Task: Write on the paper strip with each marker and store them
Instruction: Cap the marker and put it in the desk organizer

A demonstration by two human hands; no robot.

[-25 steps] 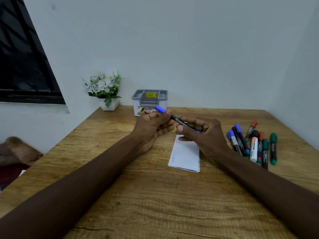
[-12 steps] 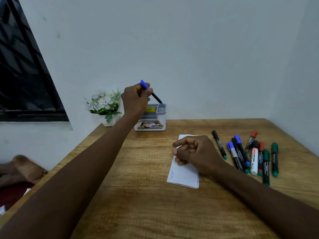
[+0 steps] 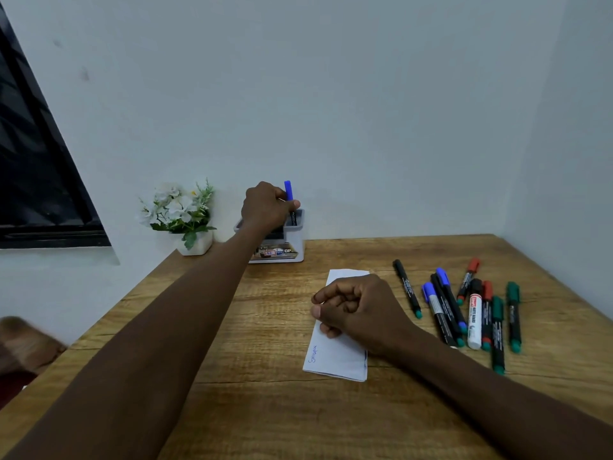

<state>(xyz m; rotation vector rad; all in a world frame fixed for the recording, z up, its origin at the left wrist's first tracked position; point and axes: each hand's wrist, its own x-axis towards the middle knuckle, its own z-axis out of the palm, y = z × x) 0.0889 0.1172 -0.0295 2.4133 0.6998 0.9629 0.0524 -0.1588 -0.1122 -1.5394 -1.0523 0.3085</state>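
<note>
Far back on the surface [image 3: 265,410], the left hand [image 3: 265,207] grasps the marker [image 3: 288,190] upright in the holder [image 3: 292,250], seemingly part-way down; lower it straight, then release, while the clenched right hand [image 3: 358,310] steadies the paper [image 3: 335,363]

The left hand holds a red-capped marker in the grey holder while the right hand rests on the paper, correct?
No: the head view shows the marker has a blue cap. The left hand holds it in the grey holder; the right hand rests on the paper.

I see the blue-capped marker [image 3: 288,190] upright in the grey holder [image 3: 297,242] at the surface's [image 3: 265,410] far edge; the paper strip [image 3: 335,363] lies mid-surface.
</note>
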